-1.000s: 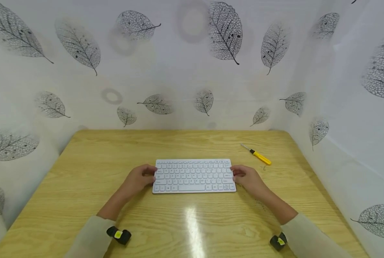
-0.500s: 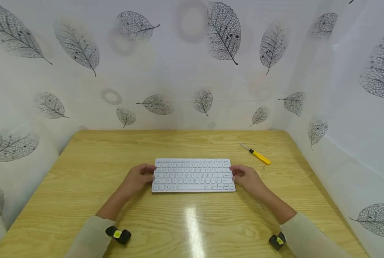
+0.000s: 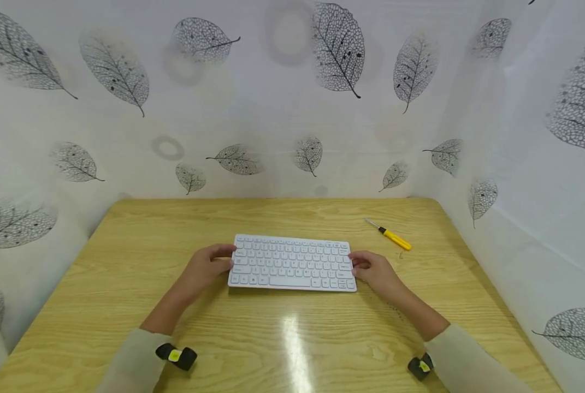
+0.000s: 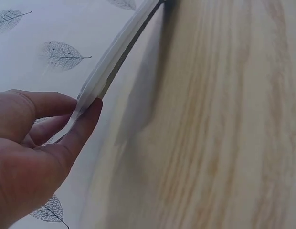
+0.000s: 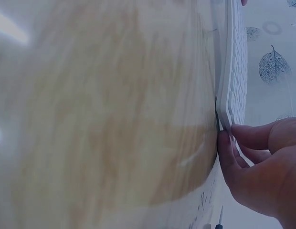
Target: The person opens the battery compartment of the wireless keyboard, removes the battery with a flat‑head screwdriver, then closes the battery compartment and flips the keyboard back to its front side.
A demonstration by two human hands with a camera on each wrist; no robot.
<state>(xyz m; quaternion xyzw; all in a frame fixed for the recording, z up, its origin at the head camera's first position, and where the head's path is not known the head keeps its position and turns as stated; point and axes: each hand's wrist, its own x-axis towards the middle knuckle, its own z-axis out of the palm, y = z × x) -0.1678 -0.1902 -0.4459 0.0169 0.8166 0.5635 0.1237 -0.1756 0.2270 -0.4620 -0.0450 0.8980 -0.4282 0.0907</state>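
Note:
A white keyboard [image 3: 292, 264] is held between both hands over the wooden table, its keys facing up. At its left short end, my left hand [image 3: 200, 271] pinches the edge. The left wrist view shows that end of the keyboard [image 4: 120, 47] raised off the table, with a shadow below. My right hand [image 3: 378, 274] pinches the opposite short end. Seen from the right wrist, thumb and fingers sit on either side of the keyboard's [image 5: 228, 71] corner, which is close to the tabletop. The undersides of both ends are mostly hidden.
A yellow-handled screwdriver [image 3: 395, 238] lies on the table [image 3: 174, 218] behind and right of the right hand. Small dark specks [image 3: 395, 312] are near the right forearm. White leaf-patterned sheeting [image 3: 267, 109] stands around the back and sides.
The keyboard's left end has risen and now tilts up, moving with my left hand slightly away and leftward. My right hand has stayed nearly in place on the right end.

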